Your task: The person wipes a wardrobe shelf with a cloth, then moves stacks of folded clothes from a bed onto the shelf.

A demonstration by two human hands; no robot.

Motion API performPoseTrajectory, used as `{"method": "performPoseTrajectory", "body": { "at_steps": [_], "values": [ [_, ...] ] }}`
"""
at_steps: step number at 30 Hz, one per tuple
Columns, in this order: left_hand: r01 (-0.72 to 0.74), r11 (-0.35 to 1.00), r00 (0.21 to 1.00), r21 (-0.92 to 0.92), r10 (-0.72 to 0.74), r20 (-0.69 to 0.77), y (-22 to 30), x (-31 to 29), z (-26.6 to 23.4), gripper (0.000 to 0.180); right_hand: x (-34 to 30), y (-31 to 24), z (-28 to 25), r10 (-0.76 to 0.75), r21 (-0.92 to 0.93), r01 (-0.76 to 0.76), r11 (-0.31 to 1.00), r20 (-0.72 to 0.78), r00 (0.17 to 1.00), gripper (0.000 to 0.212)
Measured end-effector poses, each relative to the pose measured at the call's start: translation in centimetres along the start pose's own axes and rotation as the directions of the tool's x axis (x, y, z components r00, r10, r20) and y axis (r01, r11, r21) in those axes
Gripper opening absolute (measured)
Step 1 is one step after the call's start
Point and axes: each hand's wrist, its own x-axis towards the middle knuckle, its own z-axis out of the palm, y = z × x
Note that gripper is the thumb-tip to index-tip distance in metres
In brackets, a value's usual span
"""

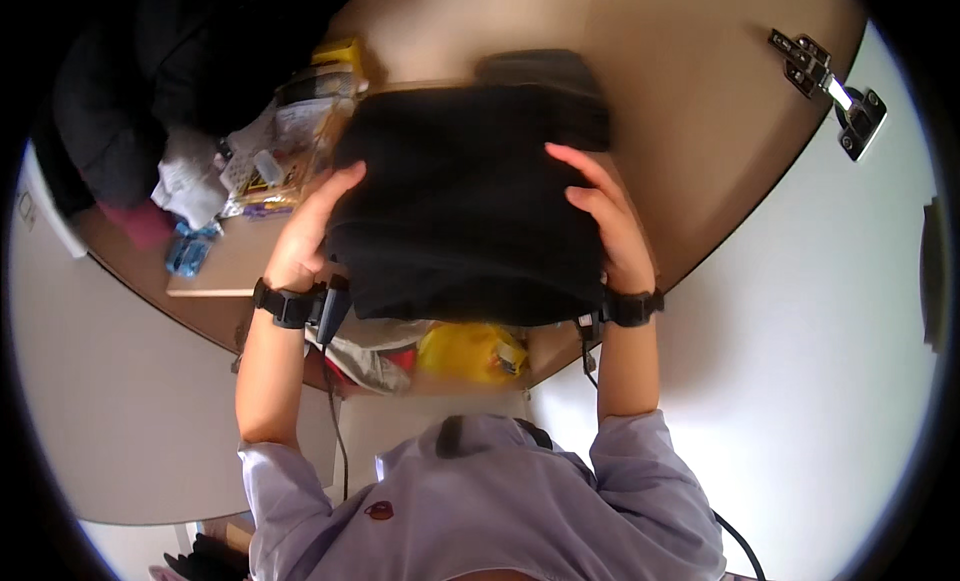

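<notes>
A thick folded black garment [470, 206] spans the space between my two hands in the middle of the cupboard; which kind of garment it is, I cannot tell. My left hand [312, 226] presses on its left edge, thumb and fingers along the side. On the opposite edge, my right hand [612, 221] grips with two fingers lying over the top. Behind its far right corner shows a dark grey folded cloth [550, 69]. The undersides of the garment and most of my fingers are hidden.
Dark hanging clothes [190, 71] fill the upper left. Small packages [290, 131] and a blue packet [190, 249] lie on the wooden shelf [215, 279]. Below is a yellow bag [455, 351]. At right, a white door [800, 301] has a metal hinge [825, 86]. Cables hang from both wrists.
</notes>
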Motion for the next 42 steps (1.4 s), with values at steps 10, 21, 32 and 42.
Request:
{"method": "performPoseTrajectory", "body": {
  "at_steps": [10,21,32,42],
  "values": [
    [0.185,0.611,0.983,0.770,-0.126,-0.136,-0.2,2.6,-0.2,0.066,0.4,1.3,-3.1,0.197,-0.573,-0.074,0.817,0.157,0.968,0.038],
    [0.300,0.606,0.940,0.736,-0.318,-0.121,-0.8,3.1,-2.4,0.058,0.1,1.4,-2.0,0.467,-0.449,-0.505,0.738,-0.200,0.861,0.062],
    [0.237,0.756,0.934,0.610,-0.350,0.070,-0.8,4.0,-4.6,0.046,-0.1,2.2,-1.0,0.476,-0.080,-0.478,0.875,-0.044,0.878,0.056],
    [0.024,0.848,0.971,0.530,-0.146,0.190,5.5,3.5,-0.1,0.036,1.7,-2.8,0.0,0.151,-0.112,-0.183,0.977,-0.248,0.957,0.050]
  ]
}}
